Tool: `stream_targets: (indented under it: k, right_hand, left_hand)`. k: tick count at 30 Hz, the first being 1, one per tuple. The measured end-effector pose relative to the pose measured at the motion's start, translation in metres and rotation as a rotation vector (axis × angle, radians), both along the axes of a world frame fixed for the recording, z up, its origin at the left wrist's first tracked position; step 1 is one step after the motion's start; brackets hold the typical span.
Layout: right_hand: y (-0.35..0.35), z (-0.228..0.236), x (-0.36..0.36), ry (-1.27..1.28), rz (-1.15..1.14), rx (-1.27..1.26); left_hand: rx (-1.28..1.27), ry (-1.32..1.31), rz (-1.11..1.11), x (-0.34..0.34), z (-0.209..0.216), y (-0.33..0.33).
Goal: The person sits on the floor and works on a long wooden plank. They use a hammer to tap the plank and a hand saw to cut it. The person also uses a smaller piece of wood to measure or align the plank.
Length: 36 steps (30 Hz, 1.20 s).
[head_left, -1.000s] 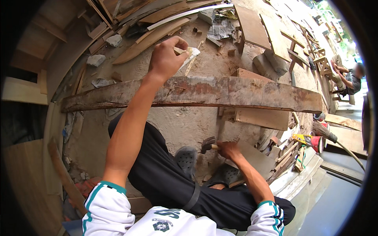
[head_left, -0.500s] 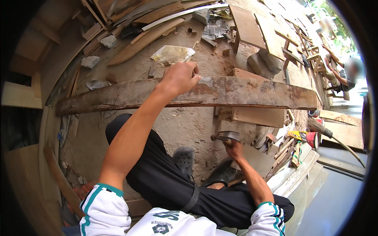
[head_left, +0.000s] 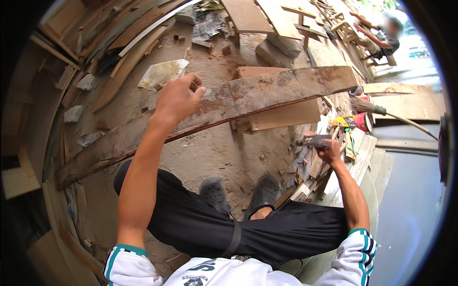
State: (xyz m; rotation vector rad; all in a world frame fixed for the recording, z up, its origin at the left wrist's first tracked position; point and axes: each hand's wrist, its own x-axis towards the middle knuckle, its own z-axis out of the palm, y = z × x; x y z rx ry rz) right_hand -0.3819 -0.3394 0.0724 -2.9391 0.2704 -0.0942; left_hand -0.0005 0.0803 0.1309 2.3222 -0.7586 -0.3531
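Note:
A long, rough, weathered plank (head_left: 272,93) lies crosswise in front of me, its right end farther away than its left. Over its middle, my left hand (head_left: 179,99) is closed with the thumb near the curled fingers; anything pinched there is too small or hidden to make out. My right hand (head_left: 330,152) grips a hammer (head_left: 317,141) close to its head, off to the right above scrap wood. Below the plank's right half sits a wooden block or box (head_left: 286,117), partly covered by it.
Scrap wood (head_left: 317,164) and a red-and-yellow container (head_left: 362,122) are at the right, by a brush-like tool (head_left: 367,106). Boards and stones (head_left: 86,82) lie at the far left. A low wooden bench (head_left: 245,16) stands ahead; another person (head_left: 384,43) sits far right.
The plank now slants in view instead of lying level, as my view has shifted. My right hand has carried the hammer rightward and farther out. My left hand stays closed over the plank.

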Motion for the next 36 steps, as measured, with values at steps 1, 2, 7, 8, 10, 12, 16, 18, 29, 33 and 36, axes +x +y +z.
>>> stream_targets:
  k: [1,2,7,8,10,12,16,18,29,33,36]
  right_hand:
    - [-0.011,0.011,-0.005,0.067,-0.038,-0.08]
    - [-0.022,0.024,-0.009,0.082,-0.03,-0.099]
    - [-0.065,0.057,-0.048,0.05,-0.225,-0.224]
    - [-0.064,0.067,-0.054,0.056,-0.261,-0.227]
    - [-0.059,0.076,-0.063,-0.002,-0.32,-0.167]
    - [-0.051,0.084,-0.076,0.021,-0.401,-0.15]
    - [-0.03,0.093,-0.11,0.117,-0.486,-0.183]
    - [-0.007,0.105,-0.112,0.118,-0.425,-0.297]
    - [0.003,0.094,-0.171,0.3,-0.842,-0.425]
    - [-0.005,0.099,-0.157,0.305,-1.082,-0.335]
    - [-0.009,0.094,-0.135,0.232,-1.169,-0.139]
  left_hand:
    - [-0.008,-0.015,-0.004,0.002,-0.003,0.0]
    - [-0.016,-0.029,-0.007,0.004,-0.006,0.002]
    - [-0.025,-0.029,-0.02,0.004,-0.007,0.003]
    - [-0.041,-0.009,-0.027,0.002,-0.003,0.003]
    - [-0.061,0.031,-0.033,-0.002,0.001,0.002]
    - [-0.066,0.041,-0.047,-0.005,0.003,0.001]
    - [-0.102,0.054,-0.096,-0.013,0.012,-0.009]
    - [-0.129,0.059,-0.112,-0.016,0.018,-0.017]
    - [-0.258,0.117,-0.18,-0.038,0.049,-0.065]
    - [-0.265,0.095,-0.18,-0.032,0.04,-0.06]
    - [-0.264,0.09,-0.165,-0.03,0.042,-0.057]
